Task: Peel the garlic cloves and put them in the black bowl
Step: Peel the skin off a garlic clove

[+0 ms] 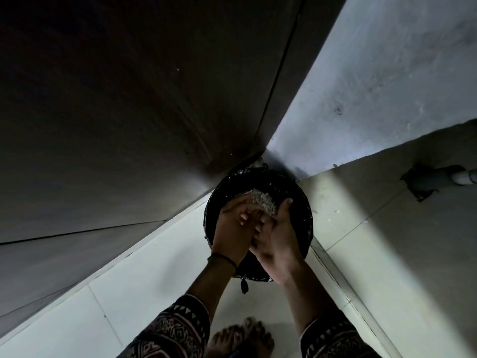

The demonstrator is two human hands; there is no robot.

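A round black bin lined with a black plastic bag stands on the floor in a corner. A pale heap of papery garlic skins lies inside it. My left hand and my right hand are held together right above the bin, the left fingers lying across the right palm. The right thumb points up. I see nothing gripped between them. No garlic clove and no black bowl is in view.
A dark panel rises on the left and a pale wall on the right, meeting behind the bin. The floor tiles are light. A white pipe enters at the far right. My bare feet stand close below the bin.
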